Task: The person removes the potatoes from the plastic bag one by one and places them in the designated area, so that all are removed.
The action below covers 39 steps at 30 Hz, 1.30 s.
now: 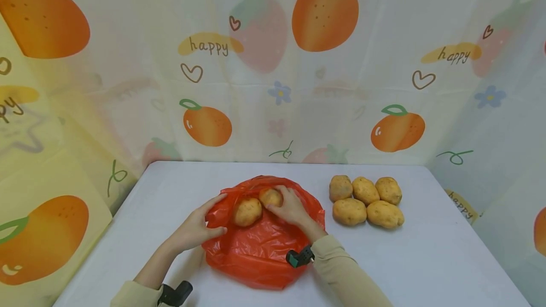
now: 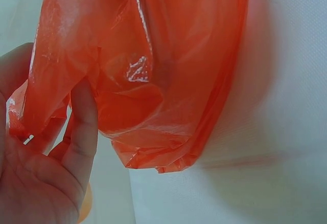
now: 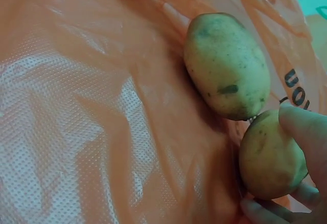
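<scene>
A red plastic bag (image 1: 264, 245) lies spread on the white table, its mouth gaping upward. Inside it one potato (image 1: 248, 212) rests on the plastic, close beside a second potato (image 1: 270, 197) that my right hand (image 1: 293, 206) grips. In the right wrist view, thumb and fingers curl round this gripped potato (image 3: 272, 155), and the other potato (image 3: 227, 66) sits just next to it. My left hand (image 1: 195, 227) pinches the bag's left edge between thumb and fingers; the left wrist view shows the red film (image 2: 56, 81) between them.
To the right of the bag, several loose potatoes (image 1: 365, 201) lie grouped in two rows on the white table (image 1: 431, 255). Behind the table hangs a fruit-printed cloth (image 1: 273, 122), which also runs along both sides.
</scene>
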Motion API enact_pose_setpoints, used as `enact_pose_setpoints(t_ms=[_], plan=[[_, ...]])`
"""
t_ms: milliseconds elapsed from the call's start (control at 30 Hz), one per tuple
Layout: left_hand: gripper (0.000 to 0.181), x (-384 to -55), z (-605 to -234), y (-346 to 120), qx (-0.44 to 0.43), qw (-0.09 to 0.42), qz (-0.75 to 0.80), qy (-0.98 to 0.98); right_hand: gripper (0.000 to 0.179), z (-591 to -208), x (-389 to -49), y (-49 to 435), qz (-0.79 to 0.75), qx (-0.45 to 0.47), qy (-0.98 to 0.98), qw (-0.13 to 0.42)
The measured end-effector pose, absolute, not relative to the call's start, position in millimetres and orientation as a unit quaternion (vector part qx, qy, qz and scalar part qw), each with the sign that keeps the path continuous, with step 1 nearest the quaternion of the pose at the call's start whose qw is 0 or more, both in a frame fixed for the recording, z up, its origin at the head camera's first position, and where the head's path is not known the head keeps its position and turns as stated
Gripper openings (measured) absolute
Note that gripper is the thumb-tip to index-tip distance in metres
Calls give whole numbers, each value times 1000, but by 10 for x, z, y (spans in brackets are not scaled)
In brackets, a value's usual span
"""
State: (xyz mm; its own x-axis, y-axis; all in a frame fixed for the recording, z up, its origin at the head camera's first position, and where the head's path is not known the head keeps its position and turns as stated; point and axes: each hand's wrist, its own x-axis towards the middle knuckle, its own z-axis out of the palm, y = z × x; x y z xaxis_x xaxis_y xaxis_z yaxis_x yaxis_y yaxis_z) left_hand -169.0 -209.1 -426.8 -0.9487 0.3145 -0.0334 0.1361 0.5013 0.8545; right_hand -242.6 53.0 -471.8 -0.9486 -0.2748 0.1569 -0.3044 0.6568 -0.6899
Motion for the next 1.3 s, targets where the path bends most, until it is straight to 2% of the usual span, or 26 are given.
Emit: enact_pose_setpoints(t_ms=[233,833,1133,1300], plan=[[76,-1689,-4256,-2091,130,94,483,861,53,-4746,-2434,526,389,163,-906,39],[78,-1716,-4264,-2134,106,96,488,861,56,-4546,-2335,611,421,135,-897,-4],[78,-1719,-4230,-2140,113,99,491,858,55,-4454,-2249,648,420,149,-895,28],[77,-1721,-4225,-2140,116,96,492,858,55,-4354,-2190,664,434,144,-889,10]])
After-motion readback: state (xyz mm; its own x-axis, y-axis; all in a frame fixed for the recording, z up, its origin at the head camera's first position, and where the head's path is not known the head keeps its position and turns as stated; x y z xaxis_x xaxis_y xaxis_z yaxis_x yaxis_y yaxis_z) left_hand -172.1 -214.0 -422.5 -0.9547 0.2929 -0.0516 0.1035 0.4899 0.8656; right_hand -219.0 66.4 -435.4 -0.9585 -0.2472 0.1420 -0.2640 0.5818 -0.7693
